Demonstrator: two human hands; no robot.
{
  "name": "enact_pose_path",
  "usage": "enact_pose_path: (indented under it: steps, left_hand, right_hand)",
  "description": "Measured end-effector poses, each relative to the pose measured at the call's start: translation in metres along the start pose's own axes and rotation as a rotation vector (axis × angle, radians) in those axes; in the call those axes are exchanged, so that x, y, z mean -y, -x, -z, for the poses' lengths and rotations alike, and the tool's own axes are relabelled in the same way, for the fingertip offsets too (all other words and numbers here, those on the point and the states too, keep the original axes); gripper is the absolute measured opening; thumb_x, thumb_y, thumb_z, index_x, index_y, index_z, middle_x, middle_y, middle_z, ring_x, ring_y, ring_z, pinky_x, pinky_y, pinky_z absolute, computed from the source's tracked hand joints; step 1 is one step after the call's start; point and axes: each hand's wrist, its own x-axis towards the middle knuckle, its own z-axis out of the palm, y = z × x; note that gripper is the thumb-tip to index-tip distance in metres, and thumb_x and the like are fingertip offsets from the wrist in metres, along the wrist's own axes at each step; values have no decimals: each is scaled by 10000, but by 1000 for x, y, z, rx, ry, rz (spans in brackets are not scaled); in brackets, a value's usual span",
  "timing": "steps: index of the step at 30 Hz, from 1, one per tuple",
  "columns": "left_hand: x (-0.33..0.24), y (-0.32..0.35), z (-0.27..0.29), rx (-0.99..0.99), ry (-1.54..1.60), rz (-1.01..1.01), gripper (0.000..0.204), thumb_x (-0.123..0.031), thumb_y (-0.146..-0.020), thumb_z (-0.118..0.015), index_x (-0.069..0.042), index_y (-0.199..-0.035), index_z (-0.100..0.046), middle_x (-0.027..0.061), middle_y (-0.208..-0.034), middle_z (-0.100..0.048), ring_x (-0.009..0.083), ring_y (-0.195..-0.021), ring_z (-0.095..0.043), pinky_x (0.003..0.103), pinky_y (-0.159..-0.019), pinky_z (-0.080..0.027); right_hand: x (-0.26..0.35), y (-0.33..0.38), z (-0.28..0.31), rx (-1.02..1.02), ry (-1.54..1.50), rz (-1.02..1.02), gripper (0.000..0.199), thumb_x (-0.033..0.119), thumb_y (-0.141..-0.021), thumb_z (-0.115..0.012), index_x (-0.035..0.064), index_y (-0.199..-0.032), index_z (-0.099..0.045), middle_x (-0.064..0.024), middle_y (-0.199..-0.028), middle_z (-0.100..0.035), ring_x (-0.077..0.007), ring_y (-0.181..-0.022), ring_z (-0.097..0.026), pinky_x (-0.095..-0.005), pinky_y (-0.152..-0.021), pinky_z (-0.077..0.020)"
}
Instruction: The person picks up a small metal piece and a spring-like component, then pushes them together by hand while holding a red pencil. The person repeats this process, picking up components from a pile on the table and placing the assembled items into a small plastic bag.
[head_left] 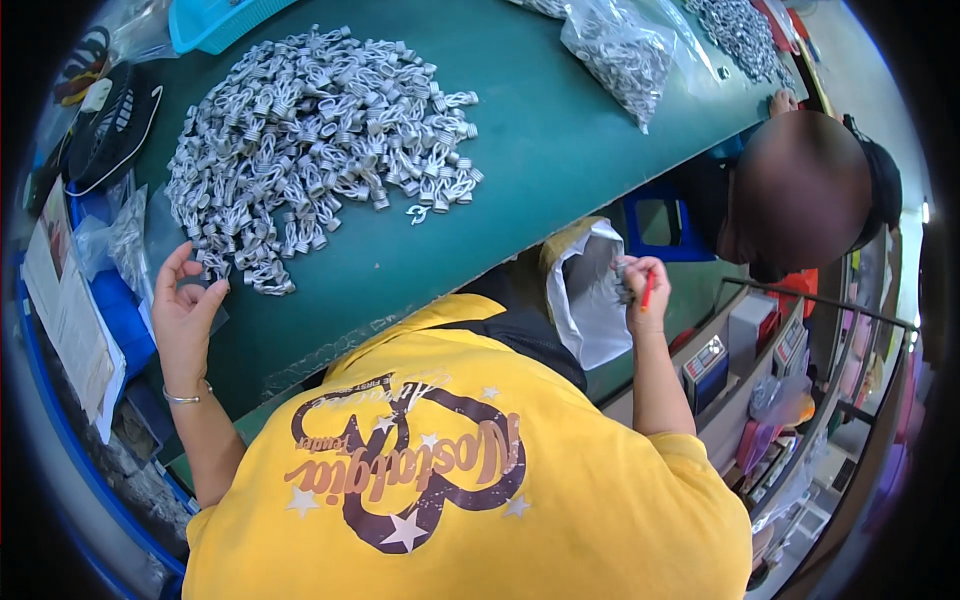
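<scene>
A large heap of grey looped cord pieces with ribbed ends lies on the green table. At its near left edge is my left hand, thumb and fingers apart around a gap. It seems to hold nothing, and the closest loops lie just beyond the fingers. My right hand is closed on a slim red tool whose kind I cannot make out. Small grey pieces show at the same fingers. This hand is over the mouth of a white sack beside the table edge.
The green table bears a clear bag of grey parts and a blue basket. A co-worker sits at the right, near a blue stool. Shelves with scales stand at lower right; papers hang left.
</scene>
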Motion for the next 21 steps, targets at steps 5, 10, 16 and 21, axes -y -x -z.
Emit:
enact_pose_path:
  steps: [5, 10, 16, 21]
  left_hand:
    - [-2, 5, 8, -63, -570, -85, 840, -151, -549, -813, -26, -1265, -393, 80, -1015, -464, 105, -571, -429, 228, -522, -406]
    - [-22, 4, -13, 14, -744, -194, 872, -173, -487, -835, 49, -1205, -393, 149, -998, -447, 220, -668, -514, 295, -619, -463]
    - [-24, 15, -33, -36, -469, -151, 801, -91, -485, -829, -5, -1144, -383, 194, -1025, -417, 357, -909, -505, 354, -755, -480]
    - [-21, 23, -64, -83, -296, -307, 755, 75, -532, -762, -29, -1184, -397, 106, -990, -390, 159, -685, -556, 253, -614, -502]
  right_hand:
    - [-9, -19, -17, -32, 200, 191, 122, -32, -783, -572, 36, -846, -492, -161, -995, -618, -162, -843, -579, -232, -775, -433]
    - [60, -36, -92, 115, 63, 468, 66, -5, -807, -495, 17, -866, -477, -181, -892, -621, -208, -833, -588, -312, -800, -447]
    - [125, 2, -229, 1001, 55, 658, 171, -4, -704, -621, 37, -784, -476, -156, -814, -623, -219, -748, -601, -322, -680, -483]
    - [128, 13, -315, 1350, 269, 1071, 221, 16, -655, -681, 73, -699, -473, -98, -800, -630, -259, -737, -605, -355, -679, -457]
